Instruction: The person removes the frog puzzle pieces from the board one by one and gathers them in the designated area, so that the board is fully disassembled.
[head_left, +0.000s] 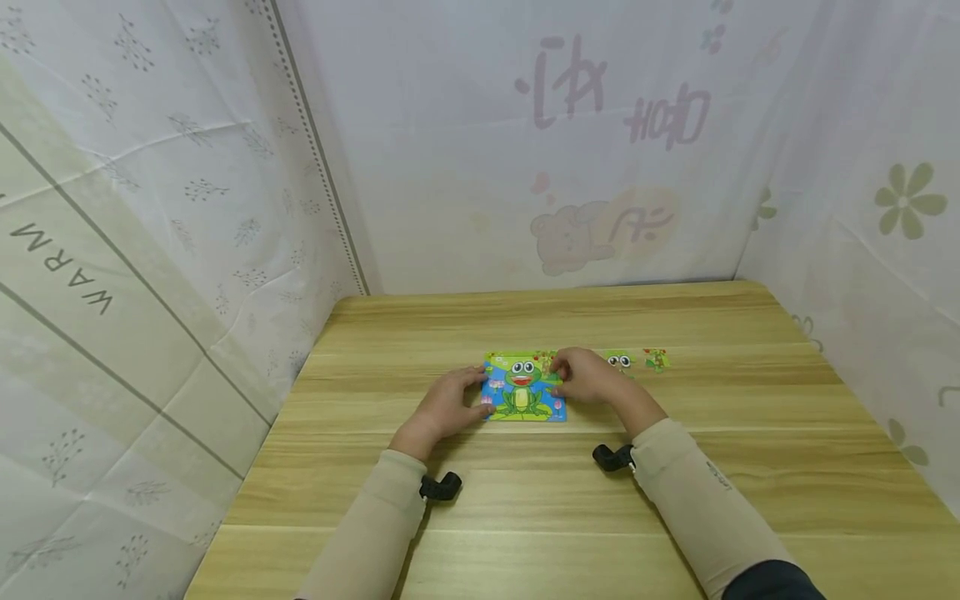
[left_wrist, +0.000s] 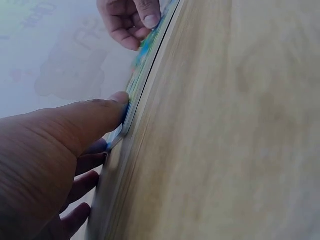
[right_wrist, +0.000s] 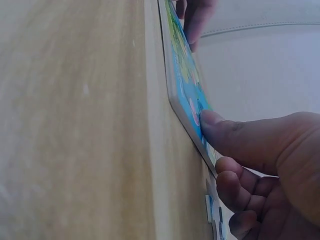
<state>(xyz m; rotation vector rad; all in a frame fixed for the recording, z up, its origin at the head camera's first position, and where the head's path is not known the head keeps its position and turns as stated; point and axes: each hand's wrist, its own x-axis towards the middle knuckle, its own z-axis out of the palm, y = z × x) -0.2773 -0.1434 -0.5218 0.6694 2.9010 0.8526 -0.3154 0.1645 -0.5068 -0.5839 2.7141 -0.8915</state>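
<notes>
A flat frog puzzle board lies on the table, with a green frog on blue water. My left hand is at its left edge; in the left wrist view its thumb presses the rim and the other fingers stay extended beside the board. My right hand is at the upper right part, its fingers bent. At its fingertips a small patterned puzzle piece shows, seemingly pinched. In the right wrist view the right thumb touches the board's blue edge; the index fingertip is hidden.
Right of the board, loose puzzle pieces lie in a row: one with frog eyes, partly behind my right hand, and a green and red one. The wooden table ends at a printed curtain behind and at the sides.
</notes>
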